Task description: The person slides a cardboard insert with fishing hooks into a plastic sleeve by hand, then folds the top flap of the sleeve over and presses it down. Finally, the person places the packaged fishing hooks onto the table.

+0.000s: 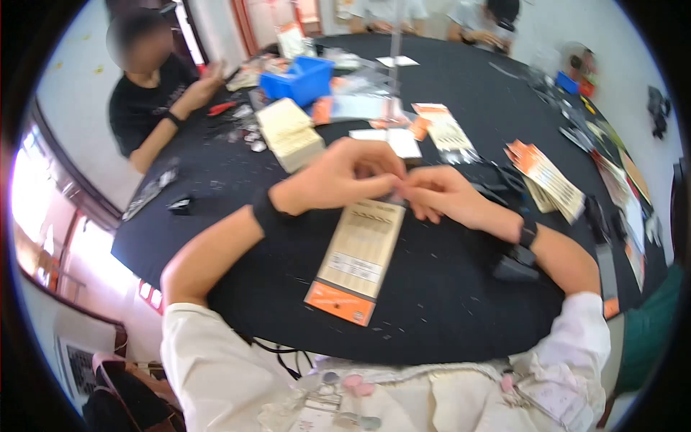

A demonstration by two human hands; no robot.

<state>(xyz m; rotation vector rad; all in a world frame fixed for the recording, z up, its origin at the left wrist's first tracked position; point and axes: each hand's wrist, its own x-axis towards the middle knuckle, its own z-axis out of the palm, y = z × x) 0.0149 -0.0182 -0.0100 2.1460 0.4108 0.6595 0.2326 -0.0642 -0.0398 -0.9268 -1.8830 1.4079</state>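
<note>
Both of my hands meet above the far end of a beige card with an orange end (356,263), which lies on the black table. My left hand (345,176) has its thumb and fingers pinched together; what they hold is too small to name. Touching it at the fingertips is my right hand (450,198), also pinched, on something I cannot make out. A row of small dark marks crosses the card near its far end. Just beyond my left hand stands a stack of beige cards (290,133).
A blue bin (297,81) stands at the back left. More orange and beige cards (547,180) lie at the right, near black cables (504,183). A person in black (155,93) sits at the left. Two people sit at the table's far side.
</note>
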